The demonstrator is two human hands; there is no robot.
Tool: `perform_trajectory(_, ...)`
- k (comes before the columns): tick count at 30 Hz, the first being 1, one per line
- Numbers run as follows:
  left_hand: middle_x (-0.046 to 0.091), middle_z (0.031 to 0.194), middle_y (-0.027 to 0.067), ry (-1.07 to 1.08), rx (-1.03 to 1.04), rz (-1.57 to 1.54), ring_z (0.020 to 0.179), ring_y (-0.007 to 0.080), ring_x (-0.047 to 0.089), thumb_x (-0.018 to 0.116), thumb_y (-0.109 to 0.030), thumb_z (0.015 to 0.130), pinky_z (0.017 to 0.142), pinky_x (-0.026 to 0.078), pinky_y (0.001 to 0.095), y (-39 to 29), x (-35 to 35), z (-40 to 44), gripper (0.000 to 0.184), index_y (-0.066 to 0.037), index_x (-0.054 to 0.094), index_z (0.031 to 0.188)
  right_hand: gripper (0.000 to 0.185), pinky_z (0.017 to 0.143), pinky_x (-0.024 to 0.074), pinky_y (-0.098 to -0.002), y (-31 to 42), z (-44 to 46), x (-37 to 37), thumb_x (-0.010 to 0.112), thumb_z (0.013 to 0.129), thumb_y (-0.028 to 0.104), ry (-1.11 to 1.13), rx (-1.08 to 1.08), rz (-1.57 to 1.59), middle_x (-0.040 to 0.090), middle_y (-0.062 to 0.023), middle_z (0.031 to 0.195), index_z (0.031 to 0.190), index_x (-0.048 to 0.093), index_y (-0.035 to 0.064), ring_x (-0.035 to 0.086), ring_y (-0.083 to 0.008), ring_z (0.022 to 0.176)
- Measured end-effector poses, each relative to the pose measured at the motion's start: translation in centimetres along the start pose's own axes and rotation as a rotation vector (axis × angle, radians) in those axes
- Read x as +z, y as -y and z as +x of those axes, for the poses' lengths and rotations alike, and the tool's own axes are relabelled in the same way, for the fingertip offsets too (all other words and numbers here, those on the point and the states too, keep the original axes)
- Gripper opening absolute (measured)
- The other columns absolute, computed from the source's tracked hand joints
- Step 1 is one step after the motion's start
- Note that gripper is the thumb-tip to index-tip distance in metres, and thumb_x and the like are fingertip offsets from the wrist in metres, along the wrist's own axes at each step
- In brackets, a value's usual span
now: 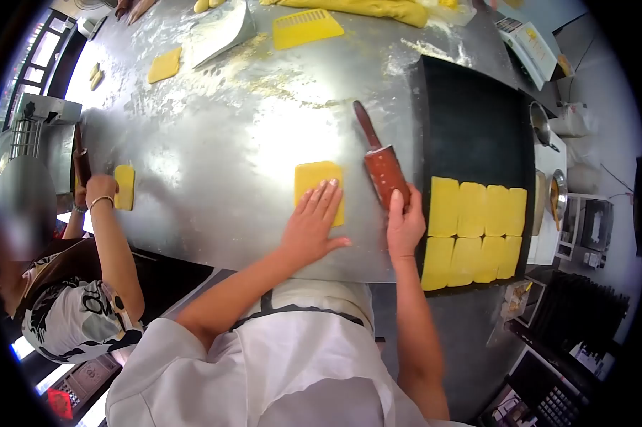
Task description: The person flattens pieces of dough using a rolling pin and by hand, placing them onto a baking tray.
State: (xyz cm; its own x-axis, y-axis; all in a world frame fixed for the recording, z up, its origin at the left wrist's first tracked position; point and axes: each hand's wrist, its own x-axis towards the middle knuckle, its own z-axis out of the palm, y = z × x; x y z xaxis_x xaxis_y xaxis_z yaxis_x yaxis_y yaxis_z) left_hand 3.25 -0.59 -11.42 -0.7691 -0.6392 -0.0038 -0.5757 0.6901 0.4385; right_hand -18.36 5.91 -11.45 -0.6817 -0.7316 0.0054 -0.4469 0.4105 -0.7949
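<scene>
A flat yellow sheet of dough (312,174) lies on the metal table before me. My left hand (321,212) rests on it, fingers stretched out and palm down, covering its lower part. To the right, my right hand (405,220) grips the near end of a reddish-brown rolling pin (385,173), whose dark handle points away from me. The near handle is hidden in my fist. Beside the pin, a black baking tray (477,114) holds two rows of yellow dough pieces (471,208) in its near half.
At the left, a co-worker's hand (102,188) is by another rolling pin (82,162) and a dough strip (124,186). Toward the back are a dough piece (164,65), a yellow scraper (306,30), a floury sheet (225,32) and a long dough roll (363,7). Flour streaks the metal table (214,142).
</scene>
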Motion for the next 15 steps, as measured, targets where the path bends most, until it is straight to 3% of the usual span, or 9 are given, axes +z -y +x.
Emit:
perform_trajectory(8,0.030,0.170,0.0268,-0.059,-0.206,-0.116,0.157,0.0437,0.030,0.073,-0.055,0.093,0.130,0.023,0.0532,-2.3,0.6,1.6,0.101,0.006,0.032,0.161,0.054,0.091,0.0570,-0.0406,-0.3,0.3,-0.2,0.058,0.105,0.052,0.026,0.119,0.001,0.075,-0.0197,0.120,0.138,0.064,0.0096,0.074,-0.0376,0.105)
perform_trajectory(9,0.030,0.170,0.0276,-0.004,-0.135,-0.011,0.158,0.0433,0.029,0.071,-0.058,0.093,0.130,0.023,0.0524,-1.9,1.3,1.4,0.104,0.006,0.030,0.162,0.053,0.092,0.0566,-0.0407,-1.3,0.3,-0.2,0.059,0.105,0.050,0.058,0.160,0.031,0.075,-0.0200,0.122,0.138,0.064,0.0089,0.074,-0.0372,0.107)
perform_trajectory(13,0.030,0.171,0.0233,-0.038,-0.134,0.042,0.158,0.0401,0.030,0.064,-0.066,0.093,0.129,0.024,0.0515,-1.9,1.0,1.4,0.105,0.005,0.031,0.162,0.048,0.089,0.0567,-0.0380,-2.0,0.7,0.3,0.059,0.108,0.043,0.087,0.156,0.118,0.075,-0.0169,0.119,0.137,0.063,0.0044,0.075,-0.0300,0.102)
perform_trajectory(15,0.030,0.171,0.0222,-0.076,-0.137,0.059,0.158,0.0391,0.030,0.063,-0.067,0.094,0.129,0.024,0.0512,-2.0,0.9,1.4,0.105,0.005,0.031,0.163,0.048,0.081,0.0562,-0.0346,-1.7,1.0,0.3,0.058,0.108,0.043,0.110,0.144,0.152,0.074,-0.0132,0.110,0.136,0.062,0.0040,0.072,-0.0235,0.088)
